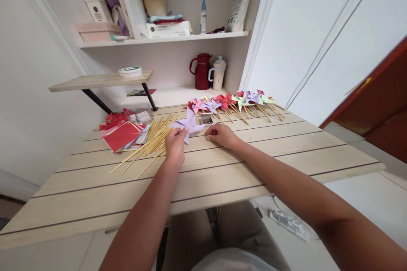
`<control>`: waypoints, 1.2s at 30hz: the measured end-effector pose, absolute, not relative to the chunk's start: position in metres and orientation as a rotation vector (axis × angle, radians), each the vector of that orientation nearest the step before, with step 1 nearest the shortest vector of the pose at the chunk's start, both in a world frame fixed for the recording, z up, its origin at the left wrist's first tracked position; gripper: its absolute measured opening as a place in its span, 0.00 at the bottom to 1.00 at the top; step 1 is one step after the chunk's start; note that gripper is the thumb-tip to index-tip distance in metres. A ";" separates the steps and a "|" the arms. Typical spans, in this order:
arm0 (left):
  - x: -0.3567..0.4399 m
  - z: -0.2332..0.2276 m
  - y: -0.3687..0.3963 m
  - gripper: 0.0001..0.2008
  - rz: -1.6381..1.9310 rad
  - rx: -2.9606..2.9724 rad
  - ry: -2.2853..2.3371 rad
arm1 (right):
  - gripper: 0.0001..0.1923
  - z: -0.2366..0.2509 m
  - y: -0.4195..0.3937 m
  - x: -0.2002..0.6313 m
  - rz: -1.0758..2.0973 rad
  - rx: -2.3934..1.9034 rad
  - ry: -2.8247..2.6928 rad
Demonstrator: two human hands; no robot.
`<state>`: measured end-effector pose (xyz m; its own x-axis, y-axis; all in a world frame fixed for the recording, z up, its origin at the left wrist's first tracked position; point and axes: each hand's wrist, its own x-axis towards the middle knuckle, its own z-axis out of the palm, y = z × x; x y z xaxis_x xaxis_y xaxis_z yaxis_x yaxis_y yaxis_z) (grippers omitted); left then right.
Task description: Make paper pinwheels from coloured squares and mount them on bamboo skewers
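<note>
- Two hands rest on the table (241, 165), meeting at a purple pinwheel (190, 123) that lies flat near the far middle of the top.
- Left hand (176, 144): fingers curled, tips pinching the pinwheel's near edge, seemingly to keep the folded paper pressed down.
- Right hand (221, 134): loosely closed fist just right of the pinwheel, thumb and forefinger together; whether it holds anything small, I cannot tell.
- Skewers (149, 144) lie fanned just left of the left hand, within easy reach, beside a stack of red paper (122, 135).
- Finished pinwheels (235, 102) sit in a row along the far edge, sticks pointing right, out of the working space.
- A small clear box (207, 118) stands just behind the purple pinwheel; its contents are too small to make out.
</note>
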<state>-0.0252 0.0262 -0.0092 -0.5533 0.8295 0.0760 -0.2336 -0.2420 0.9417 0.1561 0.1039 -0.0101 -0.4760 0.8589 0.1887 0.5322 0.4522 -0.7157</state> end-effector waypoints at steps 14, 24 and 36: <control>-0.025 -0.010 0.027 0.18 1.867 0.788 1.289 | 0.01 -0.013 0.104 0.155 0.868 -1.118 -2.125; -0.025 -0.008 0.026 0.17 1.863 0.780 1.284 | 0.03 -0.015 0.104 0.157 0.889 -1.025 -2.100; -0.026 -0.010 0.028 0.16 1.843 0.774 1.306 | 0.05 -0.007 0.101 0.160 0.716 -1.063 -2.197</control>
